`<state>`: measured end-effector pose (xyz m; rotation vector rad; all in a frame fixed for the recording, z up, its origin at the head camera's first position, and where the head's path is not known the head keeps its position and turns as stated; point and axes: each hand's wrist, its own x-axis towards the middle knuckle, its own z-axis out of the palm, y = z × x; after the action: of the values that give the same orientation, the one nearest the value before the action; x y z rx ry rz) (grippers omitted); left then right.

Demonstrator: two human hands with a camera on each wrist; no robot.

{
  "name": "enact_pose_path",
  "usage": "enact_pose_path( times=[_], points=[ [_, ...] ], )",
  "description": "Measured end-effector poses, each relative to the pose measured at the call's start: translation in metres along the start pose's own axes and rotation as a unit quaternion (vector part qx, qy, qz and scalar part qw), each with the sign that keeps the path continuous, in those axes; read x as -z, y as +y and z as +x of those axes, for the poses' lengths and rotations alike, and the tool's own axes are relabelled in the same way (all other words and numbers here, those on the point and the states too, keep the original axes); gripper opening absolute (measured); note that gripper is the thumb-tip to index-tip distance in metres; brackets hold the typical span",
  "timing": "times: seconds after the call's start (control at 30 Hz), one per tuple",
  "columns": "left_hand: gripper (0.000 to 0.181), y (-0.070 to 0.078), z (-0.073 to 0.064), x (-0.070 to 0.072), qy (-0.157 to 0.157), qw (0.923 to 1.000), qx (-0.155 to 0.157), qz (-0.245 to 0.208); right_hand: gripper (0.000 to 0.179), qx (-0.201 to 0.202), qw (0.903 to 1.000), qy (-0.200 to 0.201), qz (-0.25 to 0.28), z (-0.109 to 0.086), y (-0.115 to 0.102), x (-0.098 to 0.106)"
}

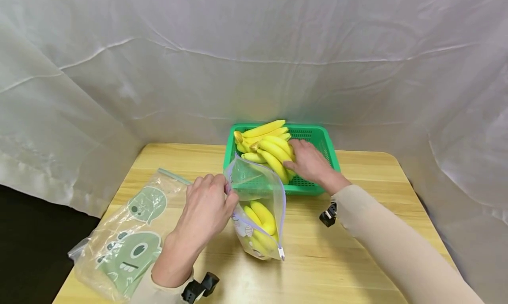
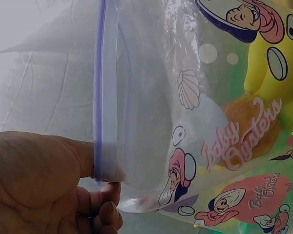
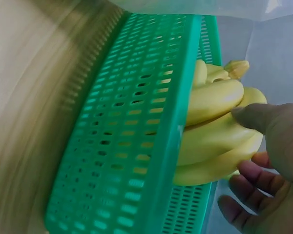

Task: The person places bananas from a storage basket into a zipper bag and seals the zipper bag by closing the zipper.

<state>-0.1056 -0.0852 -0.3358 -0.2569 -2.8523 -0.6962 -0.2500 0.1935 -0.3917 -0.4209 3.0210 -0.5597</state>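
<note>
My left hand [image 1: 210,202] pinches the rim of a clear zip bag [image 1: 279,194] with a purple zip edge and a white slider. The bag stands upright with its mouth spread wide, and yellow bananas [image 1: 262,218] lie inside it. Cartoon oyster prints and a shell show on its wall in the left wrist view. My right hand [image 1: 311,162] is at a bunch of bananas [image 1: 274,154] in the green basket [image 1: 331,156]. Its thumb [image 3: 249,116] presses on one banana, while the fingers bend round the bunch's other side. Another bunch [image 1: 262,130] lies behind it.
A large clear zip bag [image 1: 131,233] with green monster prints lies flat at the left of the wooden table [image 1: 337,260], partly under my left forearm. The green basket stands at the back, close to a grey-white curtain [image 1: 254,75].
</note>
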Motion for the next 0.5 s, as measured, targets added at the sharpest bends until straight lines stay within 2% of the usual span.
enact_pose_path(
  times=[0.13,0.27,0.5],
  points=[
    [0.017,0.0,0.0,0.001,-0.003,1.0,0.004,0.0,0.081,-0.018,0.9998,0.012,0.0,0.006,-0.006,0.0],
    [0.017,0.001,0.0,0.001,-0.01,0.9999,0.003,-0.002,0.091,-0.038,0.9991,0.001,0.018,0.012,-0.008,0.0],
    [0.017,0.003,0.0,0.001,-0.015,0.9999,0.002,-0.002,0.089,-0.05,0.9982,-0.021,0.025,0.018,-0.007,-0.001]
  ],
)
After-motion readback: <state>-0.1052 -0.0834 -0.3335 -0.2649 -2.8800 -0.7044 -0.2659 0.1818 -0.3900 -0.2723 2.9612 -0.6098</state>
